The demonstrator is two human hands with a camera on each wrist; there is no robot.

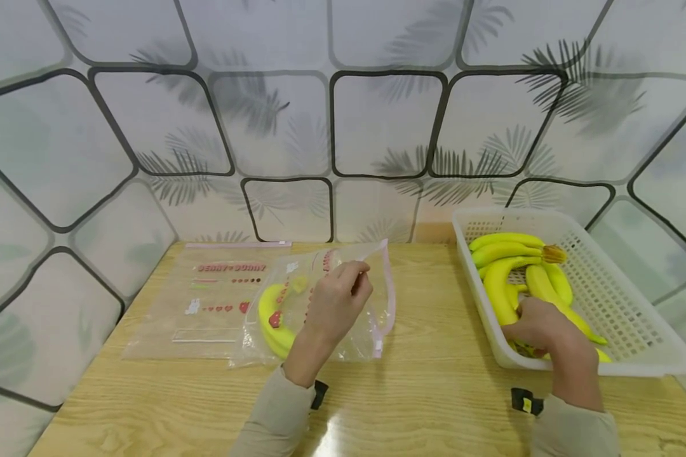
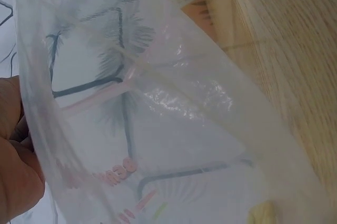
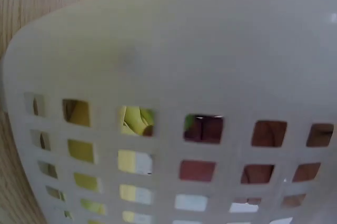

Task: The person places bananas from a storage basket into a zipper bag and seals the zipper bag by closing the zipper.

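Note:
My left hand (image 1: 338,295) pinches the upper layer of a clear zip bag (image 1: 382,289) near its pink-edged mouth, holding it raised. A curved yellow banana (image 1: 271,317) lies inside this bag, partly behind its red print. In the left wrist view, the lifted film (image 2: 179,108) fills most of the picture beside the fingers. My right hand (image 1: 549,330) reaches down among the bananas (image 1: 500,285) at the near left of a white basket (image 1: 660,317). Its fingertips are hidden, so its hold is unclear. Through the basket's holes, the right wrist view shows parts of fingers (image 3: 197,171).
Another clear printed zip bag (image 1: 166,311) lies flat at the left, partly under the raised one. The wooden table (image 1: 434,317) meets a patterned curtain (image 1: 389,127) at the back. Basket walls surround the right hand.

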